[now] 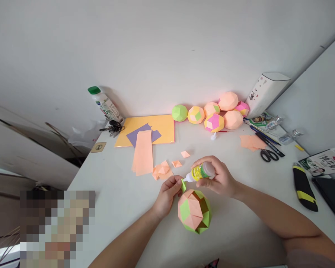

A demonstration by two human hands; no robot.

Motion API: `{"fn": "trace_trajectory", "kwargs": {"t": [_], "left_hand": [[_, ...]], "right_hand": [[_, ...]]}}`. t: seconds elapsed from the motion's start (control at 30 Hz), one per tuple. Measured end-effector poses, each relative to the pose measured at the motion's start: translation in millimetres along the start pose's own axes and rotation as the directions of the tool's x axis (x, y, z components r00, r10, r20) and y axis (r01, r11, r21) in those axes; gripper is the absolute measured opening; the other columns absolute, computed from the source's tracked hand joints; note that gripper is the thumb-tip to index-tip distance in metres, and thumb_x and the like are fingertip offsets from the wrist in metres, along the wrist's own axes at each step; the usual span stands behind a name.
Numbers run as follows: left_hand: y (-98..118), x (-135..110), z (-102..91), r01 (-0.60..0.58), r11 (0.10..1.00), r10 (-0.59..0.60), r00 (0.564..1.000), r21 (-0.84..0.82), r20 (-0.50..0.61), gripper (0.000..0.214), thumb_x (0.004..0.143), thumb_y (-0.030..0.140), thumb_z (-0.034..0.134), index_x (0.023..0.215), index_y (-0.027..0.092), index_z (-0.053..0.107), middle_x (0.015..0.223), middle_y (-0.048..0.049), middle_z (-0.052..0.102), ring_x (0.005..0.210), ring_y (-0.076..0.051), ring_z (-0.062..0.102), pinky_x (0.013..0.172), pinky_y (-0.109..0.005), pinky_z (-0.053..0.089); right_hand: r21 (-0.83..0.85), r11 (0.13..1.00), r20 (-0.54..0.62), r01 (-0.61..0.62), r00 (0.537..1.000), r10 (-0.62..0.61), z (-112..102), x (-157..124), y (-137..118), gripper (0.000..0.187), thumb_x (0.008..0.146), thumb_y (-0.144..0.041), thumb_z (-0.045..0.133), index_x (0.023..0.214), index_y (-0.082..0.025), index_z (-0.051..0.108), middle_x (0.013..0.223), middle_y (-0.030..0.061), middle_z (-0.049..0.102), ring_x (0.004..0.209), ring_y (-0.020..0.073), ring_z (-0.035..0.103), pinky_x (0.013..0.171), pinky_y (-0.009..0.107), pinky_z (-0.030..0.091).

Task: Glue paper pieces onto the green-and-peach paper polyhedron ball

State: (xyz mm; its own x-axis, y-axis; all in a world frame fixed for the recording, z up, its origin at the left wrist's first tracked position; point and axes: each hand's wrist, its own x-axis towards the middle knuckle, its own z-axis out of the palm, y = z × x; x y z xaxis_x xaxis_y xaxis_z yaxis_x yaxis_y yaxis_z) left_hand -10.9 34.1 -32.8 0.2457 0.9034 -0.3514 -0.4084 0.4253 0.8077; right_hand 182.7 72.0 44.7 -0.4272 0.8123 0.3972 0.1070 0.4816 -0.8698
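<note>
My left hand (168,194) pinches a small folded green paper piece (183,185) between thumb and fingers. In my right hand (220,179) is a glue bottle (201,172) with a yellow and green label, tilted so its white nozzle meets or nearly meets the green piece. Just below both hands sits a peach-and-green paper ball (190,212), with an open gap on its right side showing the inside. Several folded peach pieces (163,169) lie beyond my left hand, and a peach diamond-shaped piece (185,153) rests farther back.
Finished-looking paper balls (213,122) line the wall. Peach strips (144,152) and purple paper (156,137) lie on a yellow sheet (163,126). A white bottle (106,104) stands back left. Scissors (269,155), pens (265,139) and a utility knife (305,188) lie at right.
</note>
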Motion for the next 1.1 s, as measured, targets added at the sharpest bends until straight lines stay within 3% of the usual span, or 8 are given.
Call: {"fn": "trace_trajectory", "kwargs": {"t": [0.2, 0.47, 1.1], "left_hand": [[0.5, -0.9, 1.6, -0.005, 1.0, 0.005, 1.0, -0.005, -0.007, 0.03, 0.071, 0.042, 0.075, 0.08, 0.016, 0.062, 0.065, 0.0017, 0.058, 0.055, -0.008, 0.049, 0.055, -0.022, 0.035], [1.9, -0.8, 2.9, -0.032, 0.999, 0.031, 0.999, 0.037, 0.018, 0.028, 0.072, 0.039, 0.076, 0.08, 0.016, 0.061, 0.067, 0.0009, 0.06, 0.056, -0.009, 0.053, 0.054, -0.022, 0.037], [5.0, -2.6, 6.1, -0.024, 1.0, 0.024, 1.0, 0.015, 0.006, 0.027, 0.07, 0.039, 0.076, 0.078, 0.016, 0.063, 0.063, 0.0022, 0.057, 0.053, -0.007, 0.047, 0.054, -0.022, 0.035]], "right_hand": [[0.088, 0.995, 0.028, -0.041, 0.999, 0.039, 0.0, 0.4, 1.8, 0.037, 0.079, -0.042, 0.072, 0.104, -0.022, 0.053, 0.094, 0.0057, 0.063, 0.083, 0.0183, 0.061, 0.07, 0.03, 0.051], [0.209, 0.952, 0.151, -0.225, 0.969, 0.196, -1.2, 0.6, 3.2, 0.034, 0.08, -0.043, 0.07, 0.102, -0.02, 0.059, 0.097, 0.007, 0.064, 0.087, 0.02, 0.061, 0.071, 0.032, 0.05], [0.252, 0.942, 0.073, -0.221, 0.975, 0.209, 2.4, 1.5, 4.4, 0.031, 0.077, -0.039, 0.073, 0.095, -0.019, 0.058, 0.092, 0.0062, 0.065, 0.078, 0.0164, 0.06, 0.066, 0.029, 0.05]]}}
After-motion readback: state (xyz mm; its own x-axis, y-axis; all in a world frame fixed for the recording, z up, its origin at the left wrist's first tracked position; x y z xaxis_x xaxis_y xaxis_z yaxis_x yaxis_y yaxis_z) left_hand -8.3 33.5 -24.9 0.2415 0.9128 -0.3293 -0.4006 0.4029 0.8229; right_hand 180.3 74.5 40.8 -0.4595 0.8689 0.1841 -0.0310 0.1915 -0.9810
